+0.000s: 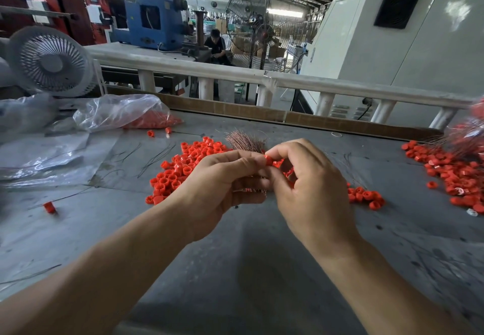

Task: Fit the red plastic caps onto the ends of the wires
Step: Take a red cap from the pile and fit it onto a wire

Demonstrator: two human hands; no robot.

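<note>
the grey bench carries the whole job and is scuffed but flat. at its far left lie a clear plastic bag with red caps inside and a white table fan; neither bears on the step in hand. the main pile of loose red caps sits directly beyond the hands, with a second pile well apart at the right edge, mixed with what look like finished wires. a few stray wires lie loose on the bench to the left of the main pile. the left hand is curled round a bundle of thin wires, whose tips fan out above the fist. the right hand pinches a single cap between thumb and forefinger, touching the left fingertips. whether a wire end has entered the cap cannot be told; the fingers hide the joint. judgement: this is the seating step for one cap, and much stock remains. to do it well, one wire should be isolated from the bundle, held close to its tip so it does not buckle, lined up with the cap's open side and pushed straight home. a loose grip on the bundle risks neighbouring wires fouling the opening.
</note>
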